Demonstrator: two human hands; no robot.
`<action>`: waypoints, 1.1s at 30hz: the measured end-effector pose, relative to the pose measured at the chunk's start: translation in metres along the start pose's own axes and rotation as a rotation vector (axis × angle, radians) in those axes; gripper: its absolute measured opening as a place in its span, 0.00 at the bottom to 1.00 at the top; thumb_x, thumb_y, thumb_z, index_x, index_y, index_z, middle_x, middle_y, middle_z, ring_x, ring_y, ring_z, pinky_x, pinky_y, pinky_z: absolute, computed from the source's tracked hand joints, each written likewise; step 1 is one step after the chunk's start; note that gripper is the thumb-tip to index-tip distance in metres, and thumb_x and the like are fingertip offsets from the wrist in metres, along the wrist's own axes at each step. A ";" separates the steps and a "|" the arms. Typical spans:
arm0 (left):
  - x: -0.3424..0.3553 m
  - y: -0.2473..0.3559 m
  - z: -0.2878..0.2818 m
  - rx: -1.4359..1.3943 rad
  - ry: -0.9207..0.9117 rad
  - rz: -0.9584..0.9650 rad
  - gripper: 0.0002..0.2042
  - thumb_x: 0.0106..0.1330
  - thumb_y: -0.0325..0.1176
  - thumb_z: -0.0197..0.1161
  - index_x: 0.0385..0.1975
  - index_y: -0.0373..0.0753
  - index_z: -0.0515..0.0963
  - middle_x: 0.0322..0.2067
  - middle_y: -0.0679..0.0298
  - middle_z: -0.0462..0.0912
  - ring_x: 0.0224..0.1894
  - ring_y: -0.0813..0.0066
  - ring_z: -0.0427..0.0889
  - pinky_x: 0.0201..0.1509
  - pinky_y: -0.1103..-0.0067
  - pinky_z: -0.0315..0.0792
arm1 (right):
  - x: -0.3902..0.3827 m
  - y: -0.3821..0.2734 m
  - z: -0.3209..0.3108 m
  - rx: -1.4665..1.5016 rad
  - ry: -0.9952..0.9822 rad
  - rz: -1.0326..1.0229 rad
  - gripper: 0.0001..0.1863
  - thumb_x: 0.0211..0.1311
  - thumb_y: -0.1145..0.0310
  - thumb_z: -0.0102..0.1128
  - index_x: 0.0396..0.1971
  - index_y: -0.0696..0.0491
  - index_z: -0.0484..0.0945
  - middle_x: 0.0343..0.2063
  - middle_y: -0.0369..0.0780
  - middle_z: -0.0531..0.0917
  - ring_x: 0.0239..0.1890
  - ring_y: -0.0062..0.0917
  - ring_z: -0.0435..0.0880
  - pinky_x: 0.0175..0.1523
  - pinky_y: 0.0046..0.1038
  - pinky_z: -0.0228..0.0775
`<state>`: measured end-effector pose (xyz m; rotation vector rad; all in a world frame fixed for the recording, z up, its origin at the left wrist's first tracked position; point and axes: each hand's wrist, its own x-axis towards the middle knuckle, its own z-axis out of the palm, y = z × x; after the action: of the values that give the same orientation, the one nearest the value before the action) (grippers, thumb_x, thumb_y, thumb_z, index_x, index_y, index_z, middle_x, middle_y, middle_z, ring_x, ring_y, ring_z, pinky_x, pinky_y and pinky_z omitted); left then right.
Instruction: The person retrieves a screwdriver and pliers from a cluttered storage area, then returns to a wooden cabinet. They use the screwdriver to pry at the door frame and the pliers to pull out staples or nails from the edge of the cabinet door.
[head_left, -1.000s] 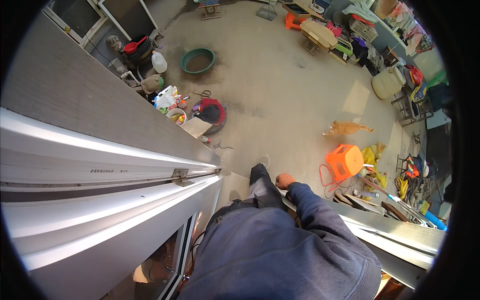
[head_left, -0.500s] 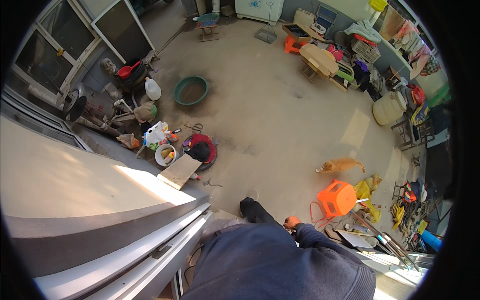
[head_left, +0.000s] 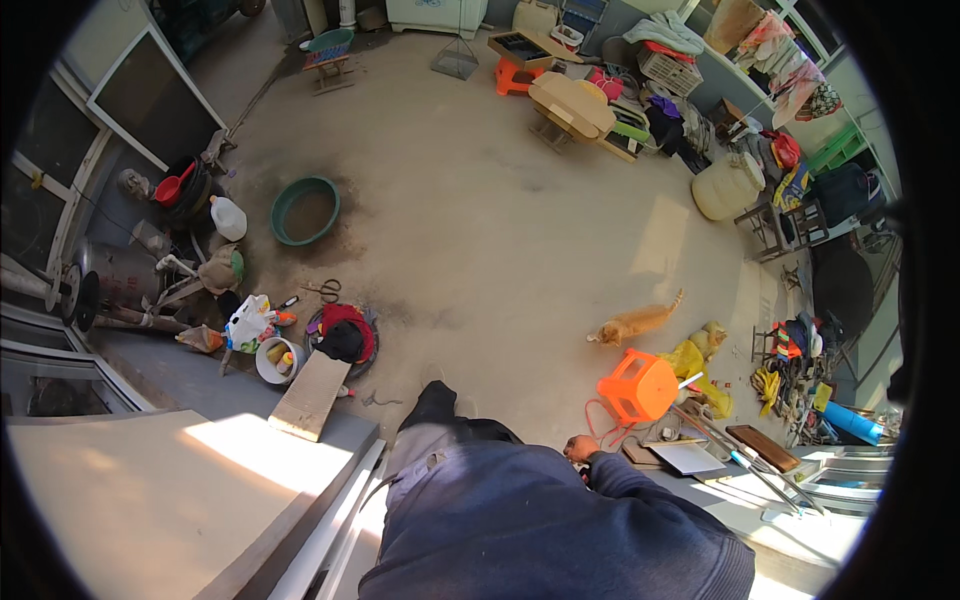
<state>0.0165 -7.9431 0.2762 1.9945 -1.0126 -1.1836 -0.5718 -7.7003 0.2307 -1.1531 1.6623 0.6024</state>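
My right hand hangs low beside my body, below the dark blue sleeve. Its fingers look curled, and something small and dark shows just under them, too small to name. Nearest to it stands an orange plastic stool, ahead and to the right, apart from the hand. An orange cat is on the concrete floor beyond the stool. My left hand is out of sight. One dark-clad leg reaches forward below me.
Wooden board, white bucket and green basin lie ahead left. Right of the stool are a yellow bag, long poles and a brown tray. Further off stand a wooden table and a cream barrel.
The view has shifted forward and turned right, so the basin and bucket sit further left. The right hand stays low by my side. The cat's tail is raised higher.
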 end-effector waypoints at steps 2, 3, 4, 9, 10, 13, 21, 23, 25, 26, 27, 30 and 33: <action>0.023 0.009 0.012 -0.019 -0.007 -0.003 0.05 0.68 0.31 0.53 0.33 0.38 0.75 0.28 0.56 0.79 0.28 0.57 0.77 0.31 0.66 0.69 | -0.005 -0.006 -0.009 -0.070 0.076 -0.085 0.15 0.56 0.62 0.57 0.36 0.54 0.86 0.28 0.45 0.88 0.30 0.34 0.88 0.42 0.36 0.80; 0.033 0.013 0.018 -0.028 -0.009 -0.005 0.05 0.68 0.31 0.53 0.33 0.38 0.75 0.28 0.56 0.79 0.28 0.57 0.77 0.31 0.66 0.69 | -0.006 -0.009 -0.013 -0.086 0.079 -0.103 0.15 0.56 0.62 0.57 0.36 0.54 0.86 0.28 0.45 0.88 0.30 0.34 0.88 0.42 0.36 0.80; 0.042 0.017 0.022 -0.031 -0.015 -0.009 0.05 0.68 0.31 0.53 0.33 0.38 0.75 0.28 0.56 0.79 0.28 0.58 0.77 0.31 0.66 0.69 | -0.004 -0.014 -0.018 -0.099 0.082 -0.125 0.15 0.56 0.62 0.57 0.36 0.54 0.86 0.28 0.45 0.88 0.30 0.34 0.88 0.42 0.36 0.80; 0.072 0.037 0.043 -0.035 -0.034 -0.024 0.05 0.68 0.31 0.53 0.32 0.39 0.75 0.27 0.57 0.79 0.27 0.58 0.76 0.30 0.66 0.69 | 0.005 -0.025 -0.041 -0.085 0.094 -0.059 0.15 0.54 0.61 0.58 0.35 0.54 0.86 0.29 0.47 0.87 0.33 0.36 0.88 0.42 0.37 0.79; 0.077 0.042 0.046 -0.036 -0.037 -0.028 0.05 0.68 0.31 0.53 0.32 0.39 0.75 0.27 0.57 0.79 0.27 0.59 0.76 0.30 0.66 0.69 | 0.006 -0.024 -0.045 -0.088 0.098 -0.065 0.15 0.53 0.61 0.58 0.35 0.54 0.86 0.29 0.47 0.87 0.33 0.37 0.88 0.42 0.37 0.79; 0.087 0.054 0.059 -0.034 -0.044 -0.038 0.05 0.68 0.31 0.53 0.32 0.39 0.74 0.27 0.57 0.78 0.26 0.59 0.76 0.29 0.67 0.69 | 0.008 -0.018 -0.056 -0.013 0.064 -0.010 0.15 0.53 0.62 0.58 0.35 0.54 0.86 0.30 0.48 0.87 0.33 0.39 0.88 0.42 0.38 0.79; 0.098 0.095 0.108 -0.020 -0.031 -0.076 0.05 0.68 0.31 0.53 0.31 0.39 0.74 0.26 0.58 0.78 0.25 0.60 0.76 0.27 0.67 0.69 | 0.020 0.039 -0.092 0.088 0.091 0.015 0.14 0.55 0.63 0.56 0.33 0.55 0.86 0.27 0.47 0.87 0.29 0.36 0.87 0.40 0.36 0.79; 0.098 0.109 0.125 -0.013 -0.024 -0.086 0.06 0.68 0.31 0.53 0.30 0.39 0.74 0.26 0.58 0.78 0.25 0.61 0.75 0.27 0.67 0.68 | 0.028 0.058 -0.104 0.147 0.148 -0.003 0.14 0.55 0.62 0.56 0.30 0.56 0.86 0.24 0.46 0.86 0.26 0.35 0.87 0.37 0.36 0.79; 0.098 0.123 0.143 -0.010 -0.021 -0.097 0.06 0.68 0.31 0.53 0.30 0.39 0.74 0.25 0.58 0.78 0.24 0.61 0.75 0.27 0.68 0.68 | 0.036 0.081 -0.117 0.201 0.102 0.046 0.16 0.55 0.57 0.58 0.34 0.53 0.87 0.31 0.49 0.86 0.35 0.41 0.86 0.44 0.38 0.77; 0.098 0.129 0.153 -0.005 -0.025 -0.104 0.06 0.68 0.31 0.53 0.30 0.39 0.73 0.25 0.58 0.78 0.24 0.61 0.75 0.26 0.68 0.68 | 0.040 0.091 -0.121 0.244 0.062 0.104 0.18 0.55 0.55 0.59 0.36 0.52 0.87 0.34 0.51 0.86 0.40 0.44 0.86 0.47 0.39 0.76; 0.099 0.136 0.163 -0.004 -0.023 -0.110 0.06 0.68 0.31 0.53 0.30 0.39 0.73 0.25 0.58 0.78 0.24 0.61 0.75 0.26 0.68 0.68 | 0.044 0.102 -0.125 0.230 0.079 0.082 0.18 0.55 0.55 0.58 0.36 0.52 0.87 0.34 0.51 0.86 0.40 0.44 0.86 0.47 0.39 0.76; 0.099 0.153 0.193 0.003 -0.029 -0.126 0.06 0.68 0.31 0.53 0.29 0.40 0.73 0.25 0.59 0.77 0.24 0.62 0.75 0.25 0.68 0.68 | 0.047 0.132 -0.129 0.246 0.115 0.066 0.16 0.54 0.57 0.57 0.31 0.53 0.86 0.29 0.48 0.85 0.34 0.41 0.86 0.42 0.38 0.77; 0.103 0.171 0.223 0.011 -0.042 -0.143 0.06 0.68 0.31 0.53 0.29 0.40 0.73 0.24 0.59 0.77 0.23 0.62 0.75 0.25 0.68 0.68 | 0.050 0.157 -0.134 0.256 0.195 -0.004 0.15 0.53 0.60 0.55 0.24 0.56 0.85 0.17 0.44 0.84 0.22 0.35 0.85 0.34 0.36 0.77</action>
<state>-0.2045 -8.1447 0.2722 2.0874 -0.9106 -1.3036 -0.7747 -7.7625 0.2175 -1.0532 1.8414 0.2698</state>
